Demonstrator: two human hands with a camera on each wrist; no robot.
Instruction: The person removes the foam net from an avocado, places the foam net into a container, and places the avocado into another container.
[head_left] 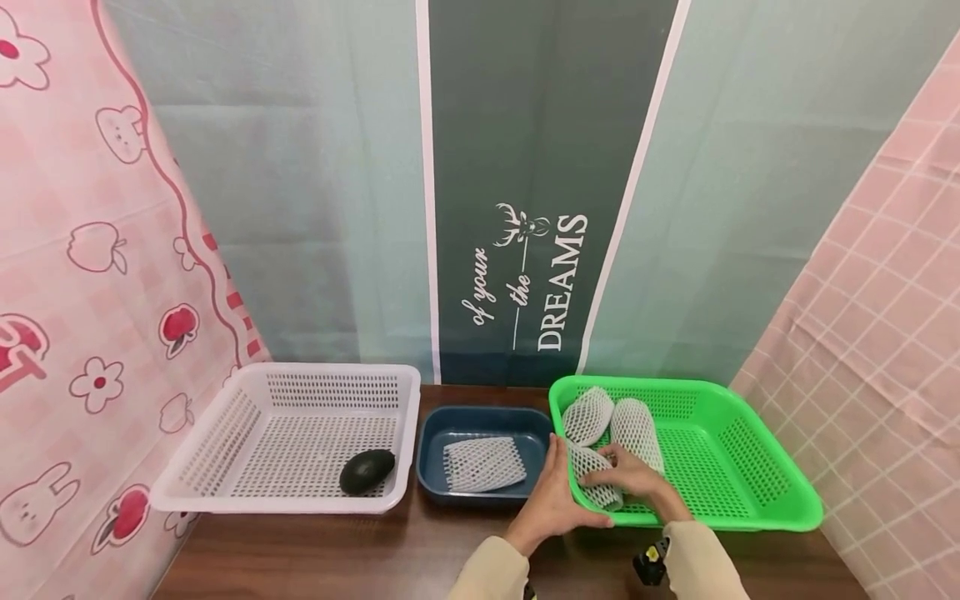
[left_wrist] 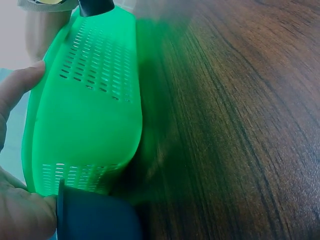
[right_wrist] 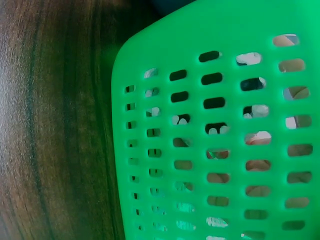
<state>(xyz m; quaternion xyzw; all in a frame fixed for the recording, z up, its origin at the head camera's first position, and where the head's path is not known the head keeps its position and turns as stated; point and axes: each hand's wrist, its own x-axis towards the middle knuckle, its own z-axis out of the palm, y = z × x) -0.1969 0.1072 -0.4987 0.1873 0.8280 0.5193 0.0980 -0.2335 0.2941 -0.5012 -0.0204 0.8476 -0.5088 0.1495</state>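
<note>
Head: tray [head_left: 480,423] beside green basket [head_left: 708,471]

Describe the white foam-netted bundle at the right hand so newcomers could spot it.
On the brown wooden table, find the bright green plastic basket right of the dark blue rectangular tray. In the basket's near left corner lies the white foam-netted bundle. Unlike the similar bundle behind it and another bundle farther right, this one has the right hand touching it.

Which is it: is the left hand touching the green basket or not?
Touching. The left wrist view shows it: the left hand has its thumb on the rim of the green basket.
</note>
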